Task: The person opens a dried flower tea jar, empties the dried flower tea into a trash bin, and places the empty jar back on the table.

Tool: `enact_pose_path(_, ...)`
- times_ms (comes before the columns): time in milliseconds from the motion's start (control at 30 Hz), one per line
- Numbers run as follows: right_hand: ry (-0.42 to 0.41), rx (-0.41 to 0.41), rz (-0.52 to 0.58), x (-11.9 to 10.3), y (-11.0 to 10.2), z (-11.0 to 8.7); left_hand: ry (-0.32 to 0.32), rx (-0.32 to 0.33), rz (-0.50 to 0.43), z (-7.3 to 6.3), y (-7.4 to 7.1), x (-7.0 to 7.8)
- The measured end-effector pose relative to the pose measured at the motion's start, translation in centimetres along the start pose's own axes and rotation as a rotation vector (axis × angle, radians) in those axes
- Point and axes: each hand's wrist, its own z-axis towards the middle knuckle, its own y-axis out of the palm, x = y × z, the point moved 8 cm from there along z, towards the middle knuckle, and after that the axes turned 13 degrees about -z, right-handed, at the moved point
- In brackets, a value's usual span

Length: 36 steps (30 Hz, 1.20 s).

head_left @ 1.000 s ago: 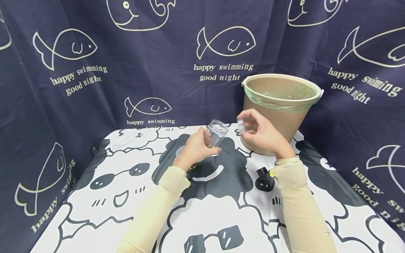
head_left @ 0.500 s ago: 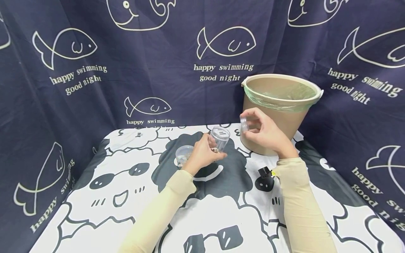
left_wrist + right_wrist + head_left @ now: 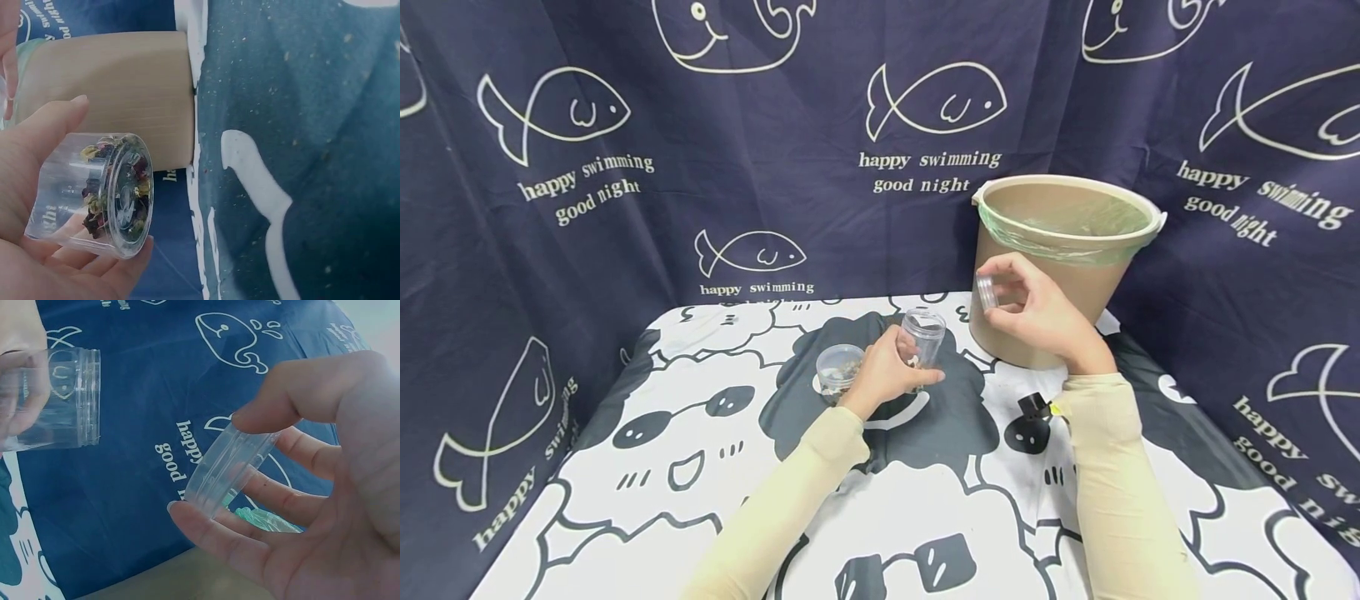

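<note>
My left hand (image 3: 891, 371) grips a clear plastic jar (image 3: 924, 333) just above the middle of the table, its round mouth uncovered. In the left wrist view a layer of dried flowers (image 3: 97, 206) in yellow, red and dark tones lies at the jar's bottom, with thumb and fingers round the wall. To the right and a little higher, my right hand (image 3: 1037, 310) pinches a clear round lid (image 3: 228, 469) by its edge, tilted on its side and apart from the jar. Left of my left hand stands a second clear container (image 3: 839, 367) with small brownish bits inside.
A tall beige bin (image 3: 1075, 275) with a green liner bag (image 3: 1037, 242) stands at the back right, close behind my right hand. The table carries a sheep-print cloth (image 3: 647, 492). Dark blue curtains (image 3: 820, 117) with fish drawings enclose the back and sides.
My left hand has lowered the jar and moved it slightly right, bringing the second container into fuller view. My right hand has shifted a little right with the lid.
</note>
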Motion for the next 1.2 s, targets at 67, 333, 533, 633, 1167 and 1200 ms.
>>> enact_pose_path(67,0.000,-0.001,-0.002,0.2,0.0,0.0,-0.006,0.003,-0.001,0.1,0.2,-0.3)
enact_pose_path(333,0.019,0.002,-0.005,0.7,-0.1,0.2,-0.007,-0.010,-0.019,0.4,0.8,-1.3)
enact_pose_path(533,0.039,-0.010,-0.020,1.1,-0.1,0.1,0.013,-0.030,-0.054,0.4,1.1,-1.6)
enact_pose_path(633,0.031,-0.023,-0.039,1.3,0.1,0.2,0.012,-0.029,-0.045,0.4,1.2,-1.7)
enact_pose_path(1167,0.146,-0.277,-0.361,6.7,4.6,0.6,0.021,-0.012,-0.005,0.4,0.9,-0.8)
enact_pose_path(1200,0.156,-0.295,-0.373,7.1,5.0,0.6,0.021,-0.007,-0.005,0.3,0.8,-0.7)
